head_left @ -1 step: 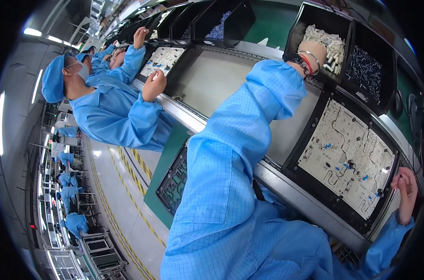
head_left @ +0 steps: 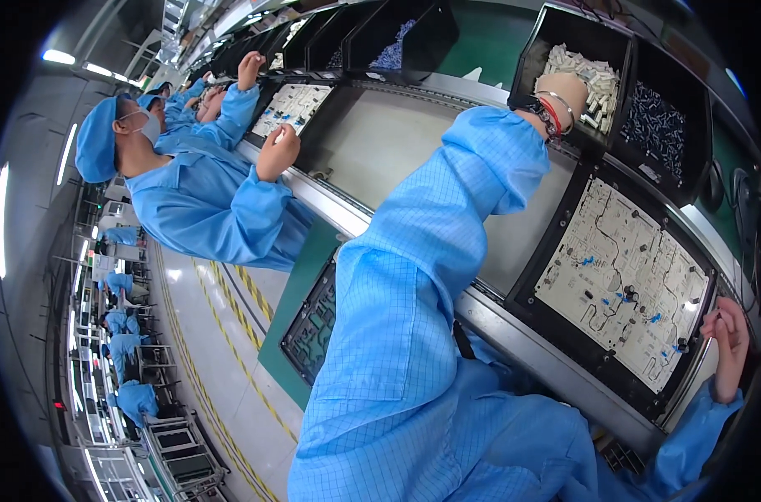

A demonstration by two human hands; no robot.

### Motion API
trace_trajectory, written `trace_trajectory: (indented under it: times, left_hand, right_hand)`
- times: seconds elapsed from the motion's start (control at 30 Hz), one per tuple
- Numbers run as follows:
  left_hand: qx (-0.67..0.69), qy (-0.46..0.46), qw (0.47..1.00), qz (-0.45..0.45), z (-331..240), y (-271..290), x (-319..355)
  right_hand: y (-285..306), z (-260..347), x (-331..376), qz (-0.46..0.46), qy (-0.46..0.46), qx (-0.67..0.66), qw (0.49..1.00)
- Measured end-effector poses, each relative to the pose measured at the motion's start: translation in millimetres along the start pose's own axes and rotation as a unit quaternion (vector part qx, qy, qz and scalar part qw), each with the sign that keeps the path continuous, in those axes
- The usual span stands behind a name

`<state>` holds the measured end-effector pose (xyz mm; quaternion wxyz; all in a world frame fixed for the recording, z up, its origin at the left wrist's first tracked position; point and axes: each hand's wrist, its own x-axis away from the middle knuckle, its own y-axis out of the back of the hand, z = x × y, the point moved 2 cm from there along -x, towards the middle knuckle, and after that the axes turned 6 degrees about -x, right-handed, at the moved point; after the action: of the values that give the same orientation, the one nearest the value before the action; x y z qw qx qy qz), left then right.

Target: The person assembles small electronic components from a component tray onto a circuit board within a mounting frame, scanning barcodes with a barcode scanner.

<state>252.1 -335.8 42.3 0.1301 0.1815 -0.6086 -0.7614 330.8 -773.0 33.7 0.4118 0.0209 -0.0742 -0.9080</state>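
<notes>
Bin of small white parts: left hand reaching in, fingers buried in parts, grip not visible. Bin of dark parts just beside that hand. Circuit board in black tray between both hands. Right hand at tray's corner, fingers curled, holding nothing visible. Co-worker well off, past left arm.

The left hand is sunk into a bin of white parts at one o'clock; the right hand is curled beside the circuit board at three o'clock.
</notes>
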Motion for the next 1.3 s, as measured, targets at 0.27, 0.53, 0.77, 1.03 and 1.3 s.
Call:
trace_trajectory:
  times: [0.27,0.53,0.77,1.03,1.3]
  left_hand:
    - [0.031,-0.010,0.999,-0.041,17,-5,-1]
    - [0.170,0.016,0.966,-0.194,55,-2,0]
    - [0.613,0.031,0.789,-0.027,16,58,50]
    - [0.688,-0.010,0.723,0.056,-55,80,97]
    - [0.747,-0.054,0.632,0.201,-125,82,134]
  right_hand:
    - [-8,3,8,0.060,-0.021,-0.001,0.998]
    - [-5,14,25,0.067,0.070,0.119,0.988]
    - [-8,4,31,0.057,0.064,0.156,0.984]
    - [-20,-13,36,0.016,0.194,0.268,0.944]
    - [-55,-21,42,0.054,0.225,0.299,0.926]
